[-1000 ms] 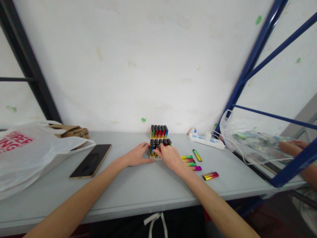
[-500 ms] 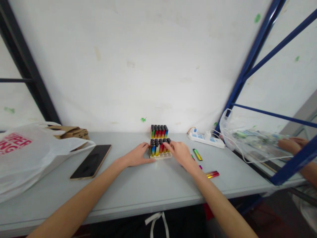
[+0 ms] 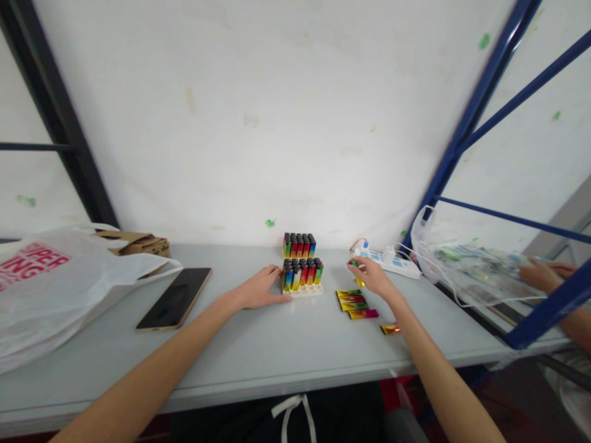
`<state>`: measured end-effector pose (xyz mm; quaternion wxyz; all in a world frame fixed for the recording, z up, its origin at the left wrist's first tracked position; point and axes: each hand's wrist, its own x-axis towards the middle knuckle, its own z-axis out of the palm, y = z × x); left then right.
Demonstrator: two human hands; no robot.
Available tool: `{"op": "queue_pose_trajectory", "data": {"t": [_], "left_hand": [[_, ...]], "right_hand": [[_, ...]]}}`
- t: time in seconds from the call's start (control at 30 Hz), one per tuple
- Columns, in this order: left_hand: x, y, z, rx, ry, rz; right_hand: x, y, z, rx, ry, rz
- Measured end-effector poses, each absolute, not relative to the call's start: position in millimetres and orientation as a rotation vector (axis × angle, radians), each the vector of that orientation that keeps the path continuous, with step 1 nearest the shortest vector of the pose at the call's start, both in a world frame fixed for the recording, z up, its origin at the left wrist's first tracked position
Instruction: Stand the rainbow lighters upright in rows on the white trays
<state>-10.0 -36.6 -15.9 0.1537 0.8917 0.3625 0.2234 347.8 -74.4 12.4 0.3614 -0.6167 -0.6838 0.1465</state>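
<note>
My left hand (image 3: 262, 289) rests on the table against the left side of a pale tray (image 3: 302, 291), thumb apart from the fingers along its front edge. Colourful lighters (image 3: 300, 273) stand upright in the tray, with some holes free at the front. Behind it stands a second block of upright lighters (image 3: 299, 246). At the right, my right hand (image 3: 369, 274) pinches a green and yellow lighter (image 3: 359, 279) by one end. Several lighters (image 3: 353, 301) lie side by side in front of that hand, and one more (image 3: 390, 329) lies partly behind my right forearm.
A phone (image 3: 175, 298) and a white plastic bag (image 3: 69, 283) lie on the left, with cardboard (image 3: 138, 243) behind. A power strip (image 3: 397, 264) sits at the back right. Beyond the blue frame (image 3: 462, 141), another person's hands (image 3: 540, 274) are over plastic bags.
My right hand has moved from the tray to the right and now holds a lighter. Another lighter stands at the tray's right end. My left hand stays beside the tray.
</note>
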Motion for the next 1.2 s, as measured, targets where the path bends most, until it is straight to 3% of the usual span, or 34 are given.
{"op": "queue_pose_trajectory", "data": {"t": [0.13, 0.27, 0.6, 1.2], "left_hand": [[-10, -37, -16, 2.56, 1.023, 0.639], [-9, -38, -15, 2.574, 1.035, 0.611], [-8, -38, -16, 2.584, 1.035, 0.619], [-9, -37, -17, 2.592, 1.032, 0.619]], "right_hand": [[299, -75, 30, -1.108, -1.539, 0.798], [255, -73, 31, -1.022, -1.449, 0.973], [233, -78, -11, -1.16, -1.574, 0.436], [223, -82, -11, -1.203, -1.633, 0.412]]}}
